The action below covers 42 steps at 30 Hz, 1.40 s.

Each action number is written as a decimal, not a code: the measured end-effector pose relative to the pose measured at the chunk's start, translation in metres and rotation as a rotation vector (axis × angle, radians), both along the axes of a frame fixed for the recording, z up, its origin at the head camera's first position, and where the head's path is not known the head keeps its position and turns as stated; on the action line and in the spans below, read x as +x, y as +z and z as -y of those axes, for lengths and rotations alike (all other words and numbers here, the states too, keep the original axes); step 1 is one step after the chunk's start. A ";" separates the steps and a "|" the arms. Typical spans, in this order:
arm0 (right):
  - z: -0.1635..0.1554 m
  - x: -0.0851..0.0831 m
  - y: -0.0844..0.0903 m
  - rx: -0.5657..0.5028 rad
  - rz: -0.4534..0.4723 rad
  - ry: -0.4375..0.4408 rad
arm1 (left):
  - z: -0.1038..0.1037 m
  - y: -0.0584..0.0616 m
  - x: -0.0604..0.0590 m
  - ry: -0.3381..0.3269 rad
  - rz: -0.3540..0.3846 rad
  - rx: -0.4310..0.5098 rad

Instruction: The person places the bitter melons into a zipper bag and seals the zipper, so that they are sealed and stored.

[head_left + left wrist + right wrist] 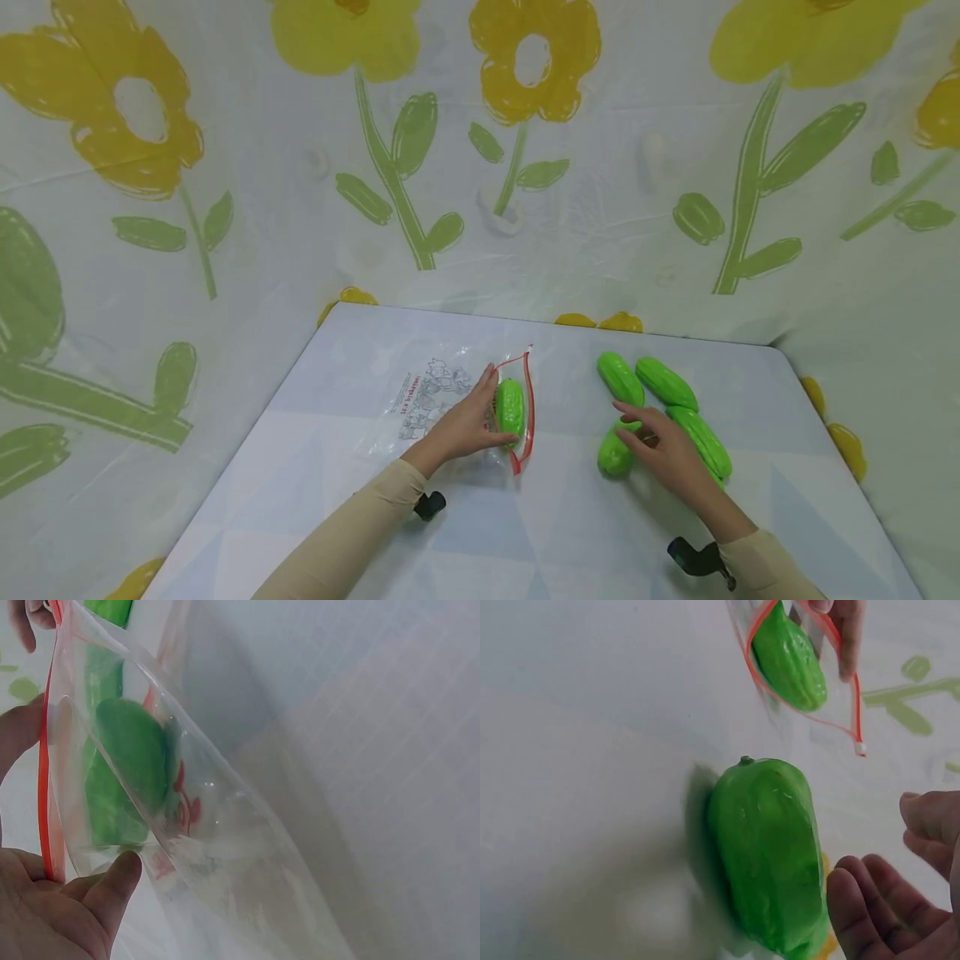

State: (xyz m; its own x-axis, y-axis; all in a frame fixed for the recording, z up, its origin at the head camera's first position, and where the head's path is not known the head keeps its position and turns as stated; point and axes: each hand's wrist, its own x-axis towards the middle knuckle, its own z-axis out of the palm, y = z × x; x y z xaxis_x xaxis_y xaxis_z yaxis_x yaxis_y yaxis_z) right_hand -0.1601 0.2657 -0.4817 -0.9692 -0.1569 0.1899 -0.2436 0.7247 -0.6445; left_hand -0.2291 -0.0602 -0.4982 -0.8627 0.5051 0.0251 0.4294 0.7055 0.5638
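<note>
A clear zip bag (411,410) with a red zip edge and printed drawings lies on the table. One shiny green ridged vegetable (511,402) is inside its mouth. My left hand (459,427) is at that mouth, thumb and fingers spread wide and touching the bag; the left wrist view shows the thumb (116,896) against the film. To the right, my right hand (666,450) hovers over loose green vegetables, its fingers loosely bent with nothing between them. Nearest to it is a plump vegetable (769,840) with a small stem stub, apart from the fingertips.
More of the same vegetables lie around the right hand: one at the back left (620,377), one at the back right (666,383), and another (701,437) partly behind the hand. A flowered curtain (600,200) hangs behind and beside the table (480,550).
</note>
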 end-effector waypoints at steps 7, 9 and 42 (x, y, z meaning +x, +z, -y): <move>-0.007 0.014 -0.001 0.088 0.014 -0.110 | -0.001 -0.001 0.001 0.003 0.008 0.005; -0.007 0.017 -0.003 0.110 0.061 -0.151 | -0.001 -0.001 0.001 0.005 0.011 0.003; 0.024 -0.022 -0.030 0.002 0.304 -0.134 | -0.001 -0.001 0.001 0.000 -0.020 -0.006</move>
